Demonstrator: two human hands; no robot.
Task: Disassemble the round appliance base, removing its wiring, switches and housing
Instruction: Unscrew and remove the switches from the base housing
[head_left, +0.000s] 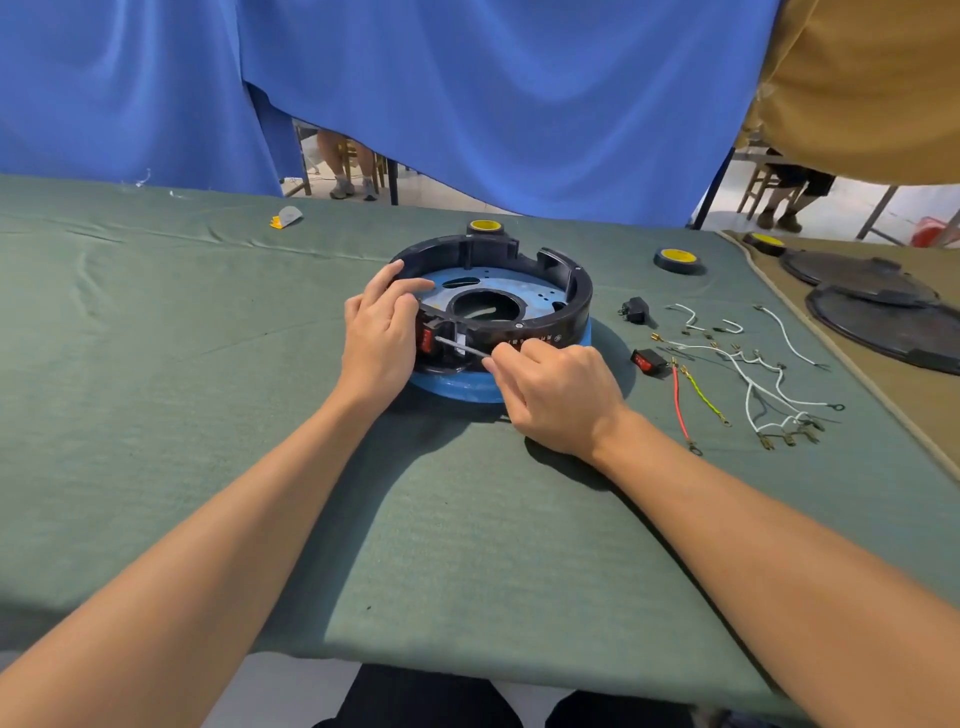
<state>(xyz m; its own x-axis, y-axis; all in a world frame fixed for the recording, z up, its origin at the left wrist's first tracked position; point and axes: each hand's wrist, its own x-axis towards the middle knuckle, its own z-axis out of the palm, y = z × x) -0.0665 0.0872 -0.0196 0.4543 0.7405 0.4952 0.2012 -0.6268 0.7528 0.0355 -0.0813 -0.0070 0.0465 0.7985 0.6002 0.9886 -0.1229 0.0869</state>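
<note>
Green cloth-covered table, seen from the head view. The round appliance base, a black plastic ring housing seated on a blue metal disc with a large central hole, sits flat at mid-table, just ahead of both hands. The left hand grips the left rim of the housing: its fingers curl over the top edge and the thumb reaches in above the blue plate. A red rocker switch is set in the housing wall just beside this hand, on the near-left side. The right hand rests its heel on the cloth at the near edge of the base, with its fingers curled and pinching a thin silver metal tool shaft. The shaft lies almost level and its tip points at the red switch; whether it touches the switch I cannot tell. Loose parts lie on the cloth to the right of the base, apart from it: a small black plug piece, a loose black rocker switch with red button, a red wire, a yellow-green wire and a tangle of white wires with brass terminals. A black tape roll with yellow core lies farther back on the right, and a second tape roll sits right behind the base. Two dark round lids lie on a tan mat at far right. A blue curtain hangs behind the table.
</note>
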